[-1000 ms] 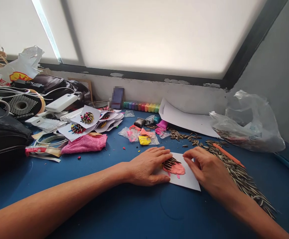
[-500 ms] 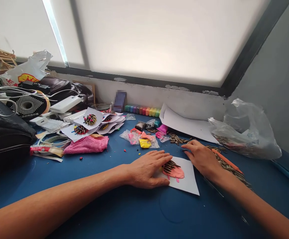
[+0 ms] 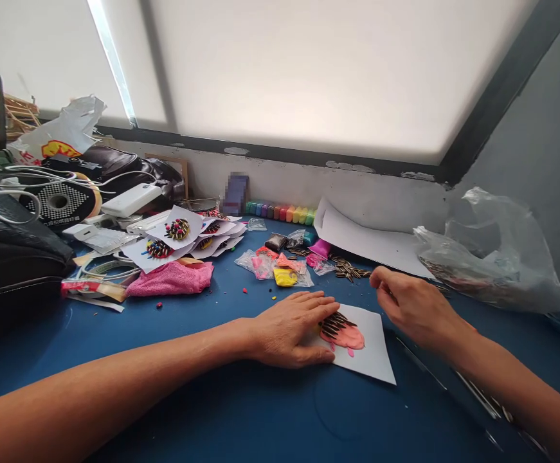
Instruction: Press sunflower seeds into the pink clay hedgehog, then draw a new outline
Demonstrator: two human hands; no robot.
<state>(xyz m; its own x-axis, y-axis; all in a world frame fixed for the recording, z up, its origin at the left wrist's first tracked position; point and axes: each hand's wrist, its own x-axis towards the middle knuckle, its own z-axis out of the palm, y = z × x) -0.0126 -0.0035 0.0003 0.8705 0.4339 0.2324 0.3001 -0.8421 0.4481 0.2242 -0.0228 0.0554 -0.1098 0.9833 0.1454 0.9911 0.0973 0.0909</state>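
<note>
Blue tabletop [image 3: 173, 392] noted beneath both hands, with pale blind [image 3: 318, 77] beyond. Observed left hand [image 3: 292, 329] spread flat on left part of white card [image 3: 376, 360], with no grip closed on anything and with fingertips beside dark striped seeds [image 3: 336, 325]. Located the card between the hands, bearing salmon-coloured clay [image 3: 350, 337] just right of left fingertips, seeds fanned across its upper left, and small pink pieces [image 3: 350, 353] at its lower edge. Recorded right hand [image 3: 415, 308] off the card, beyond its upper right corner, with fingers curled in toward thumb; cannot tell whether anything is pinched there. Found loose seeds [image 3: 350, 270] just ahead and left of right fingertips, and clear plastic bag [image 3: 501, 276] farther right. Sighted bagged clay [image 3: 285, 277] ahead of left hand. Logged pink cloth [image 3: 171, 280] left of that hand, with seed-decorated cards [image 3: 180, 229] stacked behind.
</note>
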